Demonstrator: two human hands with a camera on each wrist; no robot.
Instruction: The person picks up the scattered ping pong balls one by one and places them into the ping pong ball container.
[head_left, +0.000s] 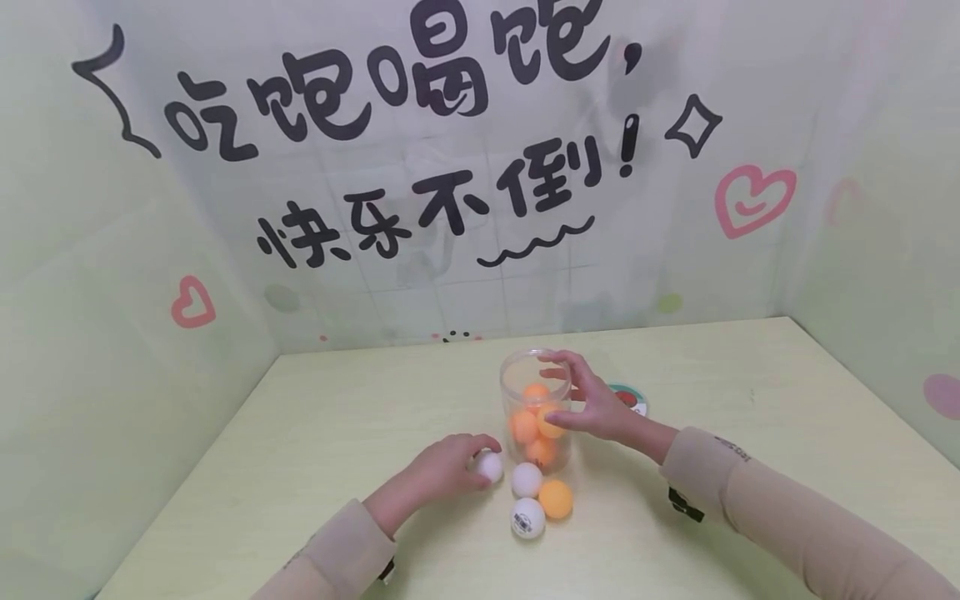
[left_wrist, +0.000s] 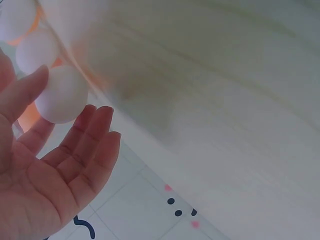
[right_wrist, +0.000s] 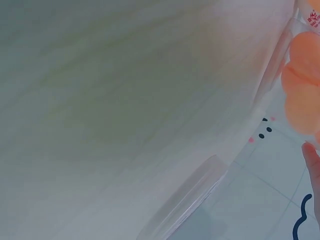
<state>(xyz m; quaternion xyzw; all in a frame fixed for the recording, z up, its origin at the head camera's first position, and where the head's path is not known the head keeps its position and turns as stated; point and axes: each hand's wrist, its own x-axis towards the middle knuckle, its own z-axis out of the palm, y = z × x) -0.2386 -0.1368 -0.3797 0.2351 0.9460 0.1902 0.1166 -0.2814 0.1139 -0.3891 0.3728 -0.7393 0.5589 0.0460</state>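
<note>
Left hand (head_left: 442,471) pinches white ball (head_left: 490,467) just beside clear tub (head_left: 517,379). Right hand (head_left: 592,407) grips tub; orange balls (head_left: 525,426) inside. Step, as judged: loading tub. Next move likely calls for raising pinched ball over rim, releasing. Loose trio (head_left: 527,481) near tub.

The jar (head_left: 517,383) looks like clear, glossy plastic; the white balls (head_left: 527,520) and orange balls (head_left: 524,427) seem smooth, matt plastic; the tabletop (head_left: 315,433) is smooth, wood-like; the sleeves (head_left: 795,510) are matt cloth; the backdrop (head_left: 420,308) is sheeting, cloth or plastic I can't tell.
</note>
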